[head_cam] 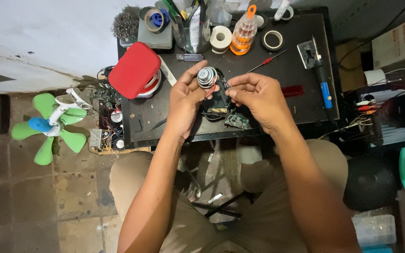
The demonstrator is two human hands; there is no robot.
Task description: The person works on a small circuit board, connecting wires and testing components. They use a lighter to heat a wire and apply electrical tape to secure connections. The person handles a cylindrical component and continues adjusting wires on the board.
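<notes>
My left hand (186, 96) holds a small round speaker driver (207, 77) with a shiny metal magnet, raised above the black table (296, 70). My right hand (254, 96) pinches thin wires (224, 85) that run off the speaker's edge. Under both hands lies a small green circuit board (236, 121) with dark wires, near the table's front edge. Part of a black casing is hidden behind my fingers.
A red pouch (134, 70), tape rolls (221, 38), an orange bottle (243, 33), a red screwdriver (266, 61) and a blue-handled soldering iron (322, 79) sit on the table. A green fan (50, 126) and loose electronics (108, 131) lie on the floor at left.
</notes>
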